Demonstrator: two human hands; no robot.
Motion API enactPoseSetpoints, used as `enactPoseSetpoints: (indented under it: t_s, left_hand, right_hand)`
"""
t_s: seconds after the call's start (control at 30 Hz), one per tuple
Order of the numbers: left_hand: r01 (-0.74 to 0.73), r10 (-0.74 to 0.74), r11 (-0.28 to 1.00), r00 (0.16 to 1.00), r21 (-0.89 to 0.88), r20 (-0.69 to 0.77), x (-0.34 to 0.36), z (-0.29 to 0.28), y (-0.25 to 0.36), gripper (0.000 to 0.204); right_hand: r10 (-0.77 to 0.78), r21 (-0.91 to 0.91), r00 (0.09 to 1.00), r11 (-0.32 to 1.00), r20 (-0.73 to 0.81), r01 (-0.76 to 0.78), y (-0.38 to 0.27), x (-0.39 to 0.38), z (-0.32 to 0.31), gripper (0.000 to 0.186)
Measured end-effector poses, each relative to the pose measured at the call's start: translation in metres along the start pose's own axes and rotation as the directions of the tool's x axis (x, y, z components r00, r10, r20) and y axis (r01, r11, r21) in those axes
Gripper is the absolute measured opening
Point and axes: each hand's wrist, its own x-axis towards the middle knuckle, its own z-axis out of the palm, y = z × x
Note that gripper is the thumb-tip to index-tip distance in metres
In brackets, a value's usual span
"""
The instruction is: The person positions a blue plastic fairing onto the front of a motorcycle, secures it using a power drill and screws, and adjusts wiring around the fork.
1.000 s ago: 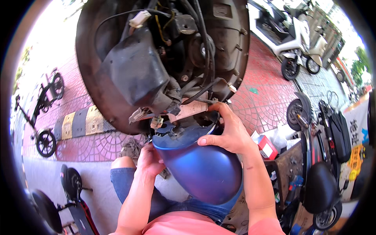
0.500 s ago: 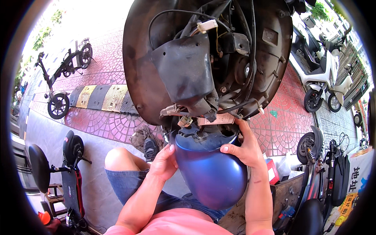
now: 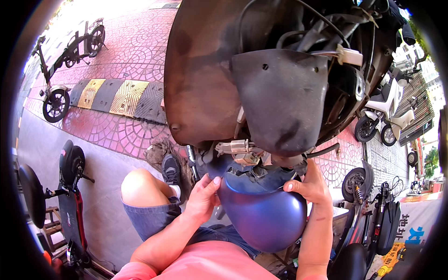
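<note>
A glossy blue rounded scooter body cover [image 3: 268,219] sits in front of me, its torn-looking dark upper rim beneath the scooter's bared underside. My left hand [image 3: 204,198] grips its left edge with thumb and fingers. At the right edge, my right hand [image 3: 316,187] holds on with the thumb on the blue face, fingers hidden behind. Above the rim hang pale wire connectors [image 3: 235,147]. A black plastic shroud [image 3: 282,98] bulges over them, inside a large dark brown leg shield [image 3: 203,70]. Another white connector [image 3: 349,56] dangles at the shroud's upper right.
A folding electric bike [image 3: 70,65] stands far left beyond a yellow-black speed ramp [image 3: 122,97]. A kick scooter [image 3: 71,214] is near left. White scooters [image 3: 378,105] and a black folded scooter [image 3: 373,219] stand right. My bent knee [image 3: 142,186] is left of the cover.
My view has shifted, and the scooter's underside now looms larger and further right. The blue cover and both hands appear slightly further right; both hands keep their grip.
</note>
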Motion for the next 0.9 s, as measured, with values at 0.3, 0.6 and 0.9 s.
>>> enactPoseSetpoints:
  t_s: [0.3, 0.6, 0.9]
  left_hand:
    - [-0.107, 0.112, 0.992, 0.992, -0.073, 0.063, -0.007, 0.013, -0.003, 0.073]
    - [0.027, -0.013, 0.995, 0.99, -0.099, 0.142, -0.009, -0.001, 0.003, 0.06]
    - [-0.013, 0.02, 0.998, 0.995, -0.068, 0.1, -0.006, 0.001, -0.004, 0.062]
  right_hand:
    - [0.009, 0.128, 0.997, 0.992, -0.071, 0.0, 0.022, -0.009, 0.007, 0.113]
    - [-0.017, -0.066, 0.995, 0.998, -0.098, 0.011, 0.007, -0.016, 0.011, 0.104]
    - [-0.155, -0.326, 0.954, 0.943, -0.258, 0.065, -0.013, -0.03, 0.021, 0.091]
